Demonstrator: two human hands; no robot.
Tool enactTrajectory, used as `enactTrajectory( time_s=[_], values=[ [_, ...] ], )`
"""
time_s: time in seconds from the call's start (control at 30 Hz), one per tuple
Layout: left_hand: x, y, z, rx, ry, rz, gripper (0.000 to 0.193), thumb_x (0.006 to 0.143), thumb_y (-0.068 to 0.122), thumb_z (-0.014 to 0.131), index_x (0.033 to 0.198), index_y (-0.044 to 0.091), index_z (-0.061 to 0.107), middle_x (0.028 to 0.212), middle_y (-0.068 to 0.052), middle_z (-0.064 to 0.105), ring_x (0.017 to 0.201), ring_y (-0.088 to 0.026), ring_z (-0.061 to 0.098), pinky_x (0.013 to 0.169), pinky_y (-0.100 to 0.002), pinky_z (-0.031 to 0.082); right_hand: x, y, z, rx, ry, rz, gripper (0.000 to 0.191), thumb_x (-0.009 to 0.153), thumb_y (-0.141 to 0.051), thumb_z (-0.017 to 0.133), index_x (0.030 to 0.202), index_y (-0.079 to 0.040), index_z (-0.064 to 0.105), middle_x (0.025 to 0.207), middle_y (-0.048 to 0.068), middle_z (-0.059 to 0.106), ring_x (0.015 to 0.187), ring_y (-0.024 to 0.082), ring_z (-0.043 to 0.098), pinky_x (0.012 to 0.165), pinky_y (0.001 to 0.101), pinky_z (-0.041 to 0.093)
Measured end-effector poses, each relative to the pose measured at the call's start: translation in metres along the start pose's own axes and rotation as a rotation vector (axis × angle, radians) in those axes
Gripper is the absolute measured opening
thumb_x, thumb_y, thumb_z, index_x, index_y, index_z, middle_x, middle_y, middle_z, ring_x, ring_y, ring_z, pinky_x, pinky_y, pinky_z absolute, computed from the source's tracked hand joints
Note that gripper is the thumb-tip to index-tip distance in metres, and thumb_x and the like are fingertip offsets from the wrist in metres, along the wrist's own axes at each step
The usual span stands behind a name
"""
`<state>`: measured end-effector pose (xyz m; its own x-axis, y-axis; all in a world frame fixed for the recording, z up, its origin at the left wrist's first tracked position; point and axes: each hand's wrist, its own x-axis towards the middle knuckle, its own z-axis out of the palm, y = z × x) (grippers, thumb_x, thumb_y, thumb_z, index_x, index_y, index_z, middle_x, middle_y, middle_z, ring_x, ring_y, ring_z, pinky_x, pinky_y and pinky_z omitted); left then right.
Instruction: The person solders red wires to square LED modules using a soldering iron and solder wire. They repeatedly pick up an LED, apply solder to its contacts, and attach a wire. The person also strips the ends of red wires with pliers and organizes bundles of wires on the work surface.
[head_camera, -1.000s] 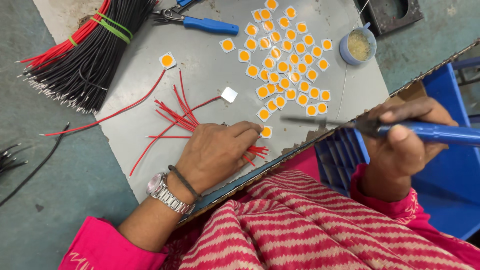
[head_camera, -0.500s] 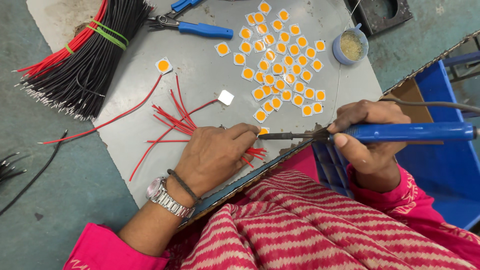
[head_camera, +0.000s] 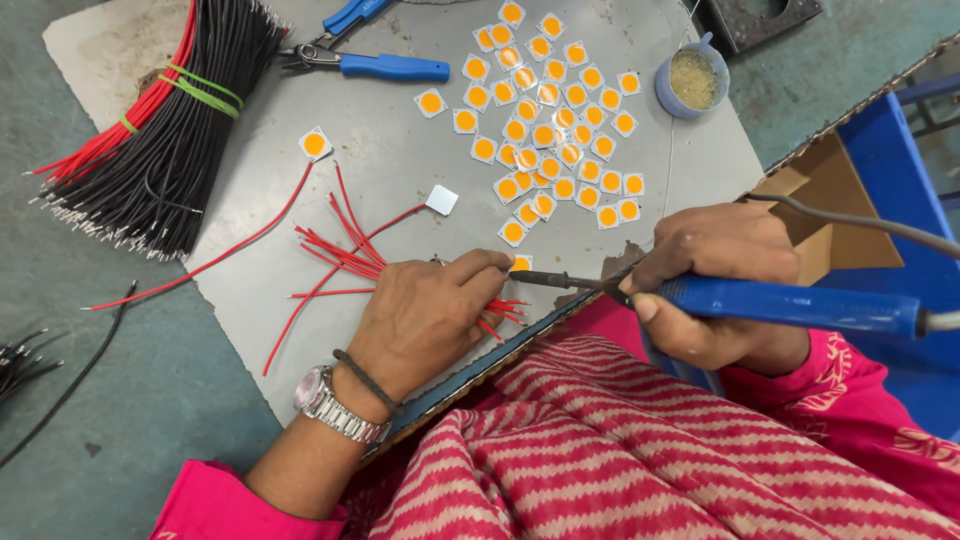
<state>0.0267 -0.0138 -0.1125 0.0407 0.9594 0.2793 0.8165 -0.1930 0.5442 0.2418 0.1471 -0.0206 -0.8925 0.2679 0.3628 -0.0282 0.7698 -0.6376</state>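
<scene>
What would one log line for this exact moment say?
left hand: pressing red wires and square chip | right hand: gripping blue soldering iron, tip at chip | board: loose chips, pliers

Single head-worn view, looking steeply down from above onto grey work board (head_camera: 400, 170) and lap. Close range (both hands fill lower half). Tilted slightly, board edge running diagonally. No second view for overlap.

Right hand (head_camera: 715, 285) grips a blue soldering iron (head_camera: 760, 300), tip beside the left hand (head_camera: 425, 320) pressing red wires (head_camera: 345, 255) on the desk (head_camera: 400, 160).
</scene>
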Motion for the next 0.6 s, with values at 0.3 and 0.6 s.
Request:
enactTrajectory(
  time_s=[0.3,0.6],
  values=[
    [-0.001,0.0,-0.001,-0.001,0.002,-0.006,0.02,0.076,0.006,0.072,0.095,0.008,0.066,0.119,0.002,0.073,0.065,-0.025,0.069,0.055,-0.04,0.052,-0.006,0.008,-0.006,0.005,0.143,0.003,0.019,0.087,-0.019,0.068,0.078,-0.004,0.061,0.07,0.006,0.067,0.053,0.015,0.061,0.047,0.0248,0.046],
    [-0.001,-0.002,-0.002,0.003,-0.012,-0.022,0.023,0.076,0.007,0.072,0.098,0.008,0.068,0.119,0.003,0.072,0.066,-0.025,0.069,0.056,-0.04,0.052,-0.004,0.013,0.001,0.009,0.103,0.001,0.018,0.088,-0.017,0.069,0.081,-0.003,0.063,0.072,0.007,0.067,0.052,0.014,0.063,0.049,0.0247,0.048]
  ],
)
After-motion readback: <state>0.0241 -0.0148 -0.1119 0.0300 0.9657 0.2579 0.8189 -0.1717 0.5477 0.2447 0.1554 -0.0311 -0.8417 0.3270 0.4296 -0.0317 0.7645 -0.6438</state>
